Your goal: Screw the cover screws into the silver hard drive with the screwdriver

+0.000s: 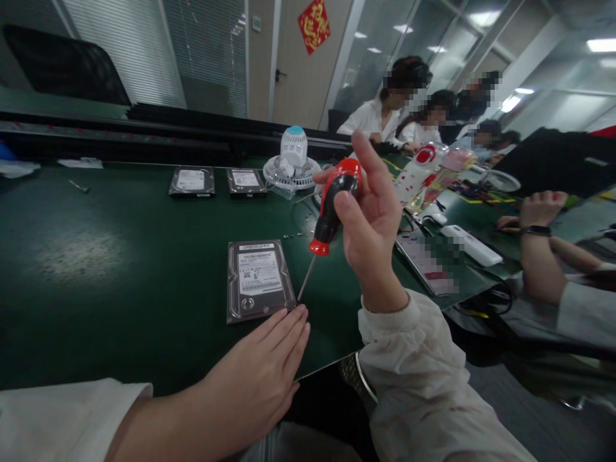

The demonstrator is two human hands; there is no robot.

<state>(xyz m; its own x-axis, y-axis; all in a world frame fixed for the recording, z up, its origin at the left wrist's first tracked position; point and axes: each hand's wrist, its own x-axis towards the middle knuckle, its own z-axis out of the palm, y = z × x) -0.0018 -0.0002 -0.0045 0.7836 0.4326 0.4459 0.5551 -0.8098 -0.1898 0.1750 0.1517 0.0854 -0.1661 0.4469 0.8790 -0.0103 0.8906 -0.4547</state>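
Note:
A hard drive lies label side up on the green table. My right hand grips a red and black screwdriver by its handle, thumb against it and index finger raised. The screwdriver slants down to the left, with its tip at the drive's near right corner. Stretched out, the fingers of my left hand touch the drive's near edge beside the tip. Whether the tip sits in a screw is too small to tell. Several small screws lie just beyond the drive.
Two more hard drives lie at the back. A white fan stands beside them. To the right are a phone, a white power bank, clear bottles and cables. A person's forearm rests at the right; other people sit farther back.

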